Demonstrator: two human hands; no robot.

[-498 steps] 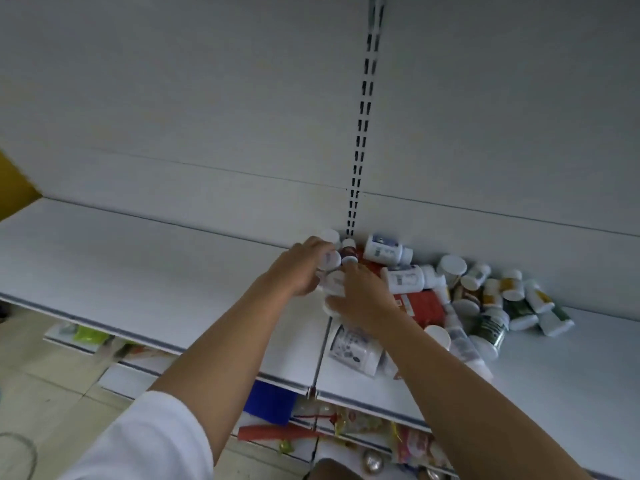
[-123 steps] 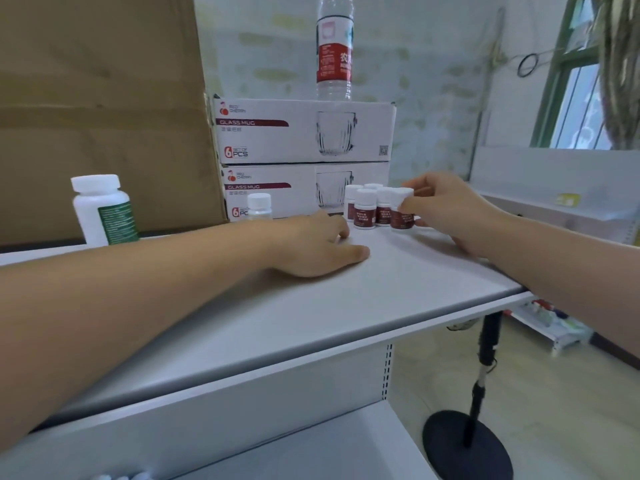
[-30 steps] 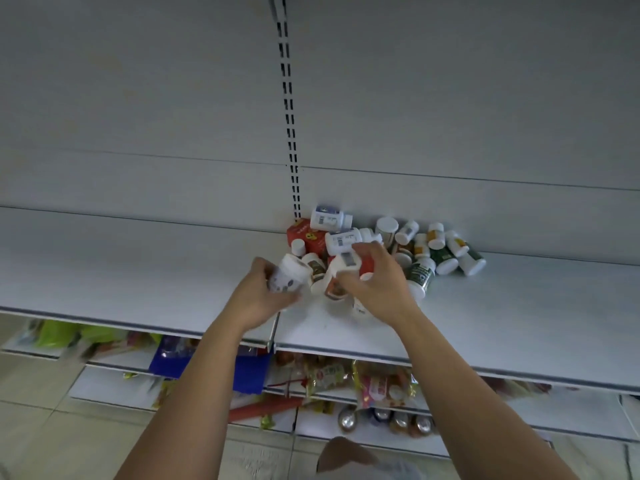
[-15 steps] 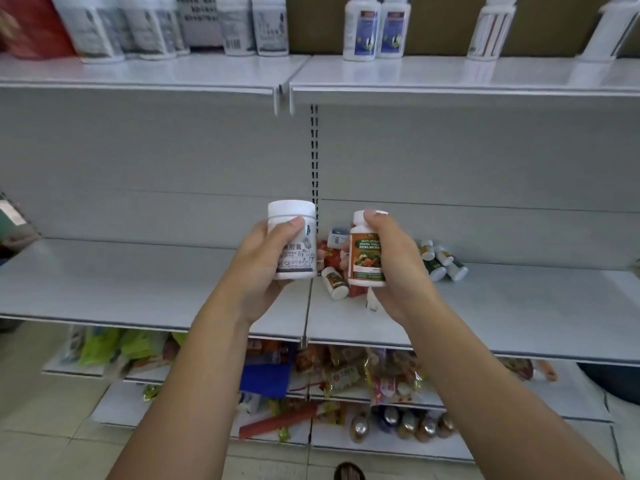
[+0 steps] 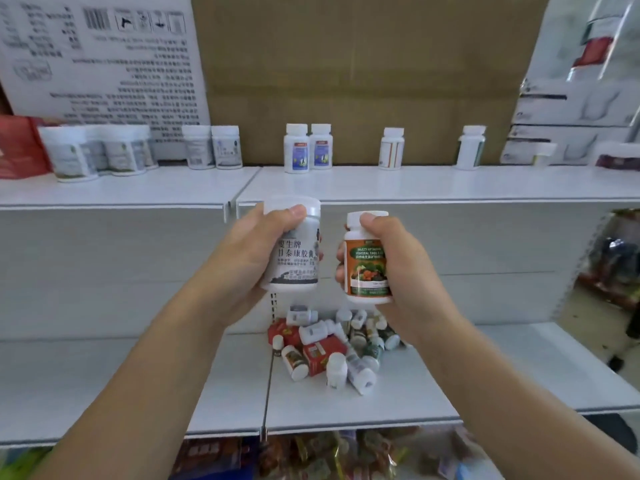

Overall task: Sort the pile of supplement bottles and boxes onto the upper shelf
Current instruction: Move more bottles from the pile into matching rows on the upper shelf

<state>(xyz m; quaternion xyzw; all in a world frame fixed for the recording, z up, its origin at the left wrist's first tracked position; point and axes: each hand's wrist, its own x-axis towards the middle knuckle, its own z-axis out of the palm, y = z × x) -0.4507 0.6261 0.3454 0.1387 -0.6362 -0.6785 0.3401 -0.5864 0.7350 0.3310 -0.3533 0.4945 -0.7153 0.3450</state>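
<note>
My left hand (image 5: 242, 258) grips a wide white bottle (image 5: 298, 261) with a grey label, held upright in front of the shelf unit. Beside it, my right hand (image 5: 398, 271) holds a slimmer white bottle with an orange label (image 5: 363, 268), thumb on its cap. Both are raised just below the front edge of the upper shelf (image 5: 415, 188). Below them, the pile of bottles and red boxes (image 5: 329, 344) lies on the lower shelf (image 5: 450, 382). Sorted bottles stand along the upper shelf: a group at the left (image 5: 104, 150), a pair (image 5: 308, 147), and single ones (image 5: 391, 148).
A brown cardboard box (image 5: 363, 64) and a white printed carton (image 5: 104, 57) stand behind the upper-shelf bottles. White glass-mug boxes (image 5: 581, 98) are stacked at the right, a red box (image 5: 17, 147) at the far left. Packaged goods fill the shelf below (image 5: 311, 455).
Both hands have lifted their bottles from the pile up toward the upper shelf. My view has risen, so the upper shelf and its rows are now in front of me.
</note>
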